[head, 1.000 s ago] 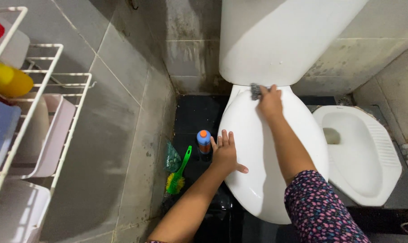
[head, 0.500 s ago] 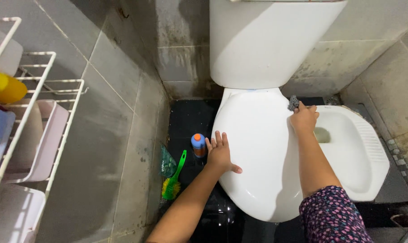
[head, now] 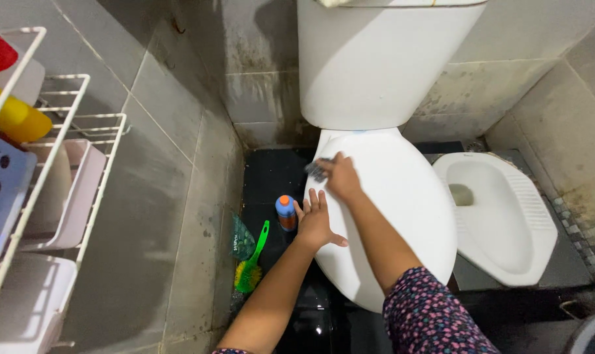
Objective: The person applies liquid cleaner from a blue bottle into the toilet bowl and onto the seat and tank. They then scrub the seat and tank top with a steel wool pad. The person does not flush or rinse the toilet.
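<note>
Mid-scrub on the closed toilet lid: surface reads white and mostly clean, but the wall tiles behind stay stained (can't tell which lid zones are covered). Right hand is clamped on a dark scouring pad at the lid's left rear edge. Left hand lies flat, fingers spread, bracing the lid's left rim, just below the pad. Orange-capped bottle and green brush sit on the floor beside it.

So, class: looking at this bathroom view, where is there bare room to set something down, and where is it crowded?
Bare: the right half of the closed toilet lid, and the dark floor between wall and toilet base. Crowded: the lid's left edge, with the left hand flat on it and the right hand gripping a scrubber; also around the bottle and green brush.
</note>
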